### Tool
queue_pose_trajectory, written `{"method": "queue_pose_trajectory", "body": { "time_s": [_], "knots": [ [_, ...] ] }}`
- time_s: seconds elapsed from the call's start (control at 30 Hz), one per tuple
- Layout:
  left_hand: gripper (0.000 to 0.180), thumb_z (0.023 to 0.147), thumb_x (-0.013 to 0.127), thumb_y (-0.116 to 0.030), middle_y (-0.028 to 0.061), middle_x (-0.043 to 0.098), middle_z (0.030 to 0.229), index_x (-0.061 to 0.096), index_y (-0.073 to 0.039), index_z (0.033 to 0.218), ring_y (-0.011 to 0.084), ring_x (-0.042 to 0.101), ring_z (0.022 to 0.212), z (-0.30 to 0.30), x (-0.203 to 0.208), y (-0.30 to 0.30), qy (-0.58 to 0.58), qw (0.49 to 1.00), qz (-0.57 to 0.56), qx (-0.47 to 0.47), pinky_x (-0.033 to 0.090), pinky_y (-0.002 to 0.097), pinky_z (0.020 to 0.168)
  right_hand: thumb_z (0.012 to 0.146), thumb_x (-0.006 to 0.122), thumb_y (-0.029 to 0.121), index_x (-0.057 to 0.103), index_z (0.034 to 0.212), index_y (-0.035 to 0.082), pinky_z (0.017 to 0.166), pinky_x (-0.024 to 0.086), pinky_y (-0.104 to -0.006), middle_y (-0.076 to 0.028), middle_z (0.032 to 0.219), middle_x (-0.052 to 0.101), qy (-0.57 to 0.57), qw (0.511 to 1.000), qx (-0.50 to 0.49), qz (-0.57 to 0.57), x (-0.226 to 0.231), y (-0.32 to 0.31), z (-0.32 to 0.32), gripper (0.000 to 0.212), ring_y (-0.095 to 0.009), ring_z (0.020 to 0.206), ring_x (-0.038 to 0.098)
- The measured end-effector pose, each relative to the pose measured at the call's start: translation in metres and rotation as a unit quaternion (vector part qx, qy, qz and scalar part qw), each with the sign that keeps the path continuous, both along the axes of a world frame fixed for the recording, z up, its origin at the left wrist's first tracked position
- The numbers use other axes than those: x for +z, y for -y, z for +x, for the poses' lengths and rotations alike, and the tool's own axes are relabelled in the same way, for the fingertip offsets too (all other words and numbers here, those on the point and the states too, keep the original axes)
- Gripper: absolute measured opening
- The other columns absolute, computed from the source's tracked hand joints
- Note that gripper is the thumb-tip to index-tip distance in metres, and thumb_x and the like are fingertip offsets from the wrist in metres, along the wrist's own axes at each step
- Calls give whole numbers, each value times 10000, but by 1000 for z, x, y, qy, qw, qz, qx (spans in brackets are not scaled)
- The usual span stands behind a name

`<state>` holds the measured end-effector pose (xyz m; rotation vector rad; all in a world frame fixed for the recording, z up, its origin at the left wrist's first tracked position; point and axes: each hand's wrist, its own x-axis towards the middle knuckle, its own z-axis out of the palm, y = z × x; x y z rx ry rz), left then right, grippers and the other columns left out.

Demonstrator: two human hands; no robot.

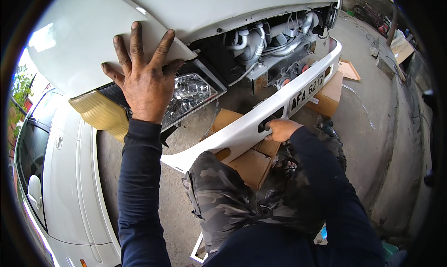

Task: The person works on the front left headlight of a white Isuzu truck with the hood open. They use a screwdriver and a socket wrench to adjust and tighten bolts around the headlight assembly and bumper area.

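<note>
My left hand lies flat with spread fingers on the white body panel of a vehicle. Just beside its wrist are a clear headlight and a ribbed yellowish corner lamp. My right hand is closed on the edge of an oval opening in a white bumper, its fingertips partly hidden behind the edge. The bumper slants across below the vehicle's front, apart from it, and carries a number plate.
Behind the bumper, the uncovered front shows metal pipes and hoses. Cardboard lies beneath the bumper, with another box under its right part. A white car stands close on the left. Clutter and a cardboard box line the right side.
</note>
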<state>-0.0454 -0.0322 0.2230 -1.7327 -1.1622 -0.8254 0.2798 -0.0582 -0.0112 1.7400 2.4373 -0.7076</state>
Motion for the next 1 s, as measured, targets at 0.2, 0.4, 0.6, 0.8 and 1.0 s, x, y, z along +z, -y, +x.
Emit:
{"method": "queue_pose_trajectory", "body": {
  "time_s": [0.2,0.4,0.6,0.8,1.0],
  "knots": [
    [734,768,796,-568,26,198,1697,518,-500,1444,388,67,1569,3,1,0,-1,1000,11,-4,-22,764,1154,890,725,392,646,1263,-17,1040,476,-436,-245,1287,650,-8,999,-5,-47,-9,5,-7,559,-377,1235,602],
    [788,791,828,-482,64,280,1663,478,-420,1494,408,186,1543,-3,-35,9,50,997,0,-54,98,765,1164,873,731,386,684,1182,-21,994,495,-440,-254,1188,685,21,999,-13,-23,-5,7,13,513,-390,1150,643],
    [578,802,816,-172,192,574,1367,611,-77,1334,374,579,1253,56,-203,62,320,800,-414,-295,485,466,1033,899,719,401,635,1232,-30,998,496,-462,-256,1201,670,-7,1000,1,18,-2,6,27,551,-408,1162,627],
    [846,893,784,-286,177,468,1485,298,-25,1534,380,483,1356,64,-236,-6,770,246,-360,-466,382,524,1150,876,739,373,656,1219,23,986,503,-459,-250,1153,689,-6,1000,-5,2,-5,6,29,497,-409,1128,644],
    [683,889,808,-269,156,556,1376,435,-4,1397,340,511,1339,73,-225,-31,806,128,-253,-520,423,500,1136,867,742,364,655,1208,19,963,514,-460,-253,1112,697,-17,1000,1,18,-7,3,27,493,-409,1104,656]
  ]
}}
